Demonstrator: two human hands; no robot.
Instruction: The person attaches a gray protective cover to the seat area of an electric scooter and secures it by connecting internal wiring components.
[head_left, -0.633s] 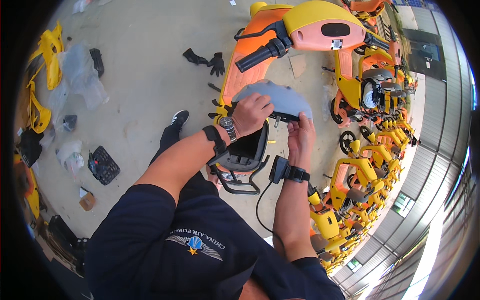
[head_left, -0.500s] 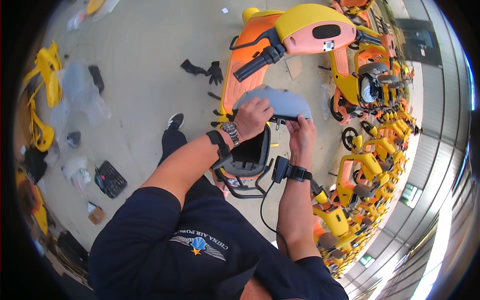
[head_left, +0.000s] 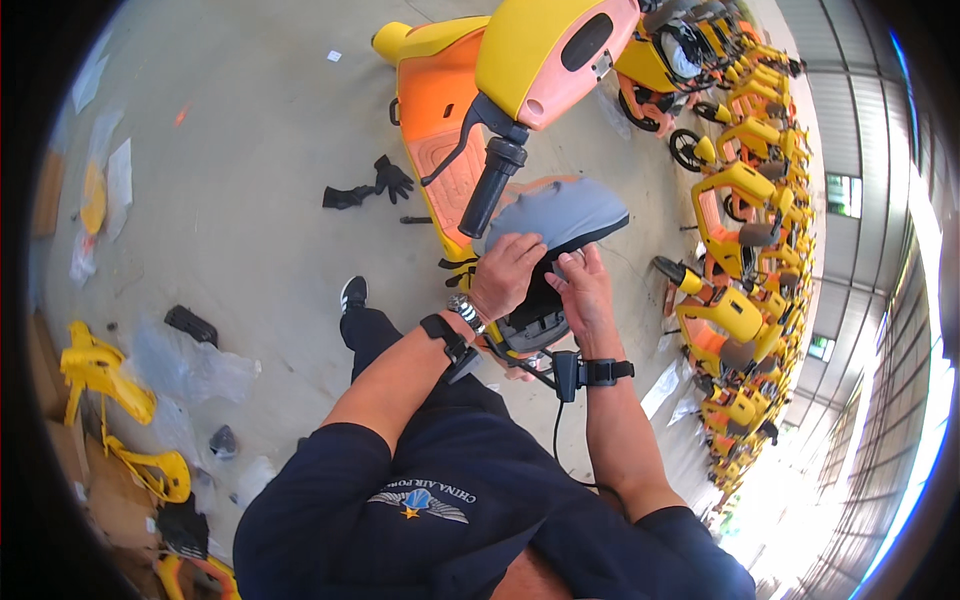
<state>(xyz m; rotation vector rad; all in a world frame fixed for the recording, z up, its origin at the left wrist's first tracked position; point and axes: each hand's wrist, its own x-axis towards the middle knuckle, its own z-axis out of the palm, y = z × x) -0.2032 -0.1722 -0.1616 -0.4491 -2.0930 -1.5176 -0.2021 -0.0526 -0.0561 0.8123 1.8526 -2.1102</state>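
Both my hands on grey cover (head_left: 560, 213), draped over seat (head_left: 535, 305) below scooter's (head_left: 450, 120) handlebar grip (head_left: 492, 190); left hand (head_left: 508, 275) flat, pressing near edge; right hand (head_left: 580, 290) pinching hem; far end fitted, near edge judged loose.

I am in a scooter assembly workshop: a bare concrete floor (head_left: 250, 150), rows of yellow scooters (head_left: 740, 200) at right, and loose yellow body panels (head_left: 100, 375) at lower left.
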